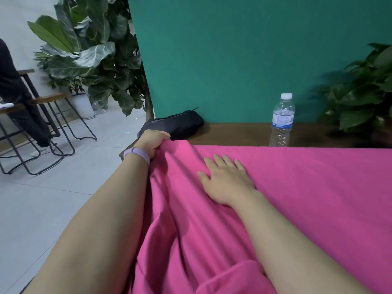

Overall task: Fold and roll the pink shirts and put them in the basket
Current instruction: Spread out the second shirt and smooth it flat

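Two hands were on the pink shirt (244,209), which lay spread over the wooden bench (244,132) and filled most of the near and right part of the view, its cloth running from the near edge away toward the far wall. Our left hand (153,143) sat at the far left corner of the cloth, its fingers (164,137) clenched round a bunched edge, so that long ridges ran from that grip back toward us. Our right hand (226,179) lay flat on the shirt just to the right of those ridges, fingers released and straight, palm pressing the cloth down.

We judged the folding to be at an early step. The gripped edge lay to the left of the flat hand, and the shirt's long axis seemed to run near to far, so a fold would likely carry that left edge rightward over the pinned middle. The left hand was the nearer one to that edge.

Beyond the shirt stood a water bottle (282,122) and a dark pouch (176,124), both on the bare bench by the wall. We could see no basket.
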